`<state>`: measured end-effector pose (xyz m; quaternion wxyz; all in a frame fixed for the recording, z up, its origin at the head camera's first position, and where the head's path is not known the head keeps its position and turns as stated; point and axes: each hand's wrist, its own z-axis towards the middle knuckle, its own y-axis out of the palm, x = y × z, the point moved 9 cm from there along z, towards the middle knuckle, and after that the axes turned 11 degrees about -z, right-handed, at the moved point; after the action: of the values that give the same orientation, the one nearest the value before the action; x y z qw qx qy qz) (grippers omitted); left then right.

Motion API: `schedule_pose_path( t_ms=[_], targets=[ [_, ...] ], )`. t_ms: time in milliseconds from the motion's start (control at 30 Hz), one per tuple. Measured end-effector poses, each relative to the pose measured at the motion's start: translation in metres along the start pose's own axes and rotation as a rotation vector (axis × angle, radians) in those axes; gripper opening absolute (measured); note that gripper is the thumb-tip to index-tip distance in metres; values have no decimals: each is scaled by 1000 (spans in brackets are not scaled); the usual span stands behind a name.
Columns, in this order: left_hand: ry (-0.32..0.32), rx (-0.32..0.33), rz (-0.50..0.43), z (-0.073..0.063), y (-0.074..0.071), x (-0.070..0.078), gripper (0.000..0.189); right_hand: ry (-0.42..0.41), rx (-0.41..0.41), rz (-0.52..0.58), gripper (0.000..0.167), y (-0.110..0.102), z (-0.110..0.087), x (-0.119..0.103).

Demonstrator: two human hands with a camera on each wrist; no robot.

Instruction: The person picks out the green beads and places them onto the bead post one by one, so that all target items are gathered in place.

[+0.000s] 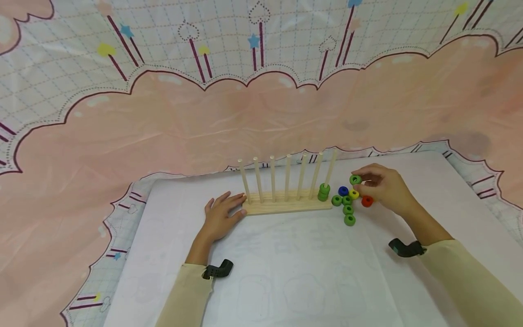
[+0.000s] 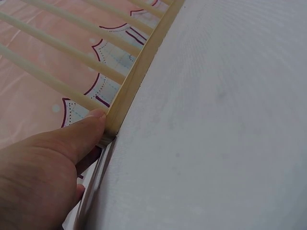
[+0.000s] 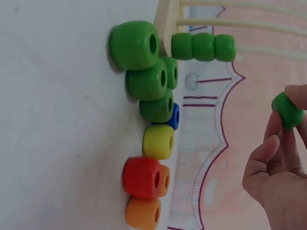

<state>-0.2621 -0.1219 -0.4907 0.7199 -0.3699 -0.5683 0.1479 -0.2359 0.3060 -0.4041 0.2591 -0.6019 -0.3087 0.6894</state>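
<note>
A wooden peg rack (image 1: 286, 208) with a row of upright pegs stands on the white surface. Three green beads (image 3: 204, 46) are stacked on its rightmost peg. At the rack's left end my left hand (image 1: 220, 218) grips the base between thumb and fingers; the left wrist view shows the thumb (image 2: 91, 127) against the base's corner. My right hand (image 1: 382, 184) pinches a green bead (image 1: 355, 180) in the air, right of the beaded peg. Below it lie loose green beads (image 1: 348, 210), a blue bead (image 1: 343, 191), a yellow bead (image 1: 353, 194) and a red bead (image 1: 367, 201).
Orange beads (image 3: 143, 213) lie beside the red one in the right wrist view. A white sheet (image 1: 302, 268) covers the work surface. Behind it rises a pink and white patterned cloth (image 1: 245, 118).
</note>
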Motion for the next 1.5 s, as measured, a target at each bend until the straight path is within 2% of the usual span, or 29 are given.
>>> schedule_pose_path(
  t_ms=[267,433,600,933,1133,1367,1500],
  targets=[
    [8,1,-6,2,-2,0,50,120,-57,221,40,8,7,-5],
    [21,4,-11,2,-3,1,49,164,-75,337,43,11,9,-6],
    [22,-3,-6,5,-1,2,50,194,-70,357,44,10,11,-8],
    [12,2,-12,4,-3,0,49,209,9,354,40,6,15,-24],
    [16,-7,-7,4,-1,0,49,148,57,362,38,-4,16,-37],
    [7,-13,-4,4,-1,-1,49,30,121,445,35,-18,19,-56],
    [9,-5,-10,3,-1,0,49,9,153,414,31,-25,19,-65]
  ],
)
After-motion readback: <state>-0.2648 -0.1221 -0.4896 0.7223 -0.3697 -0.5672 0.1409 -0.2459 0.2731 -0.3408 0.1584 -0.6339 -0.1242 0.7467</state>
